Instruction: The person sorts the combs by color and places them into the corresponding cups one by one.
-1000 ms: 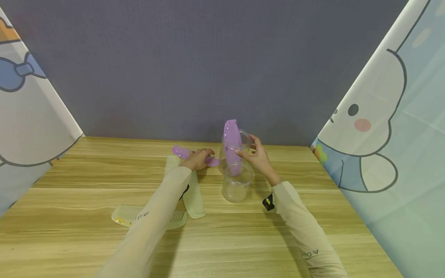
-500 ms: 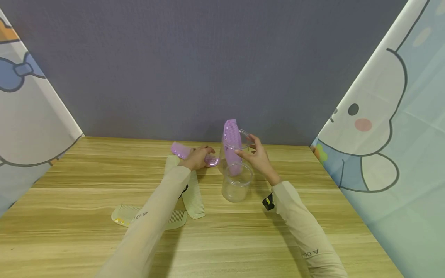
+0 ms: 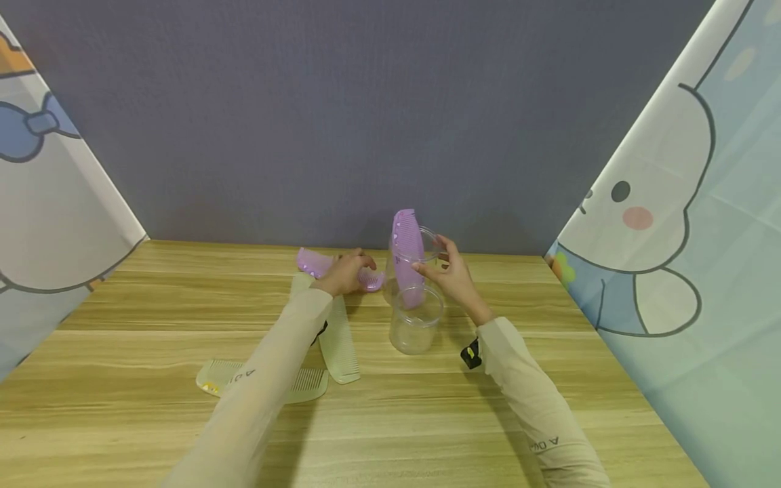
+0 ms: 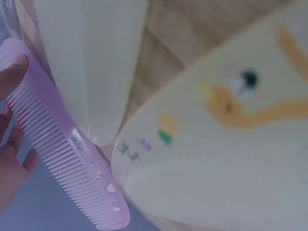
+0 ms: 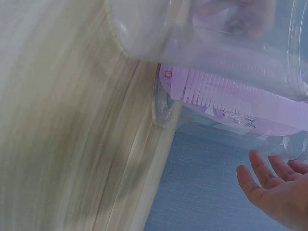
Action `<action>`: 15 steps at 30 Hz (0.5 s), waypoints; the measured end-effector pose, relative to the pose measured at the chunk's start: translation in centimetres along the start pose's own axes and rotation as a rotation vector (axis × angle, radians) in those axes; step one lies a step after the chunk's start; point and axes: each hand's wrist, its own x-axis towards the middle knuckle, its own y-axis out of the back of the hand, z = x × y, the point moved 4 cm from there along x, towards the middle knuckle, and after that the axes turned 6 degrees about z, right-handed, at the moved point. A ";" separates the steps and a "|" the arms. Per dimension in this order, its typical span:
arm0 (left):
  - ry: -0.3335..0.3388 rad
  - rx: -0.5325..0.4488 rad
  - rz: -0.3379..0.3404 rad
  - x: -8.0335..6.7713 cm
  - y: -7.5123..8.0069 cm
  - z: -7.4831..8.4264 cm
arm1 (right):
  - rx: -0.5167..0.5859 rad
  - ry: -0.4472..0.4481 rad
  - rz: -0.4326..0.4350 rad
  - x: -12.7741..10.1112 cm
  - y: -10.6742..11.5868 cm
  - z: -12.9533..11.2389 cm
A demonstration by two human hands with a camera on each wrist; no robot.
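Left hand [image 3: 344, 272] fingers [image 4: 12, 72] pinch purple comb [image 3: 317, 263] near desk's [image 3: 122, 352] far edge; right hand [image 3: 454, 278] fingers relaxed around clear jar [image 3: 405, 271]

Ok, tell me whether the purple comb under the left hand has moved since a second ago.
Yes. The purple comb in the left hand has lifted slightly and shifted left, away from the clear cup, which stayed put.

One comb [image 3: 407, 254] stands in the far cup [image 3: 412, 266], behind the near cup [image 3: 416, 320]; two combs [image 3: 337, 339] lie left.
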 end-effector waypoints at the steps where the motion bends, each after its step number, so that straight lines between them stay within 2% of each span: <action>1: -0.007 0.003 0.003 0.1 0.0 0.0 | 0.005 -0.002 -0.003 -0.2 0.1 -0.5; 7: -0.013 0.027 -0.012 0.2 0.4 -0.2 | 0.005 -0.002 -0.008 -1.2 0.2 -2.4; 15: -0.027 0.039 -0.038 0.2 1.0 0.0 | 0.014 0.011 -0.012 -0.8 0.1 -1.6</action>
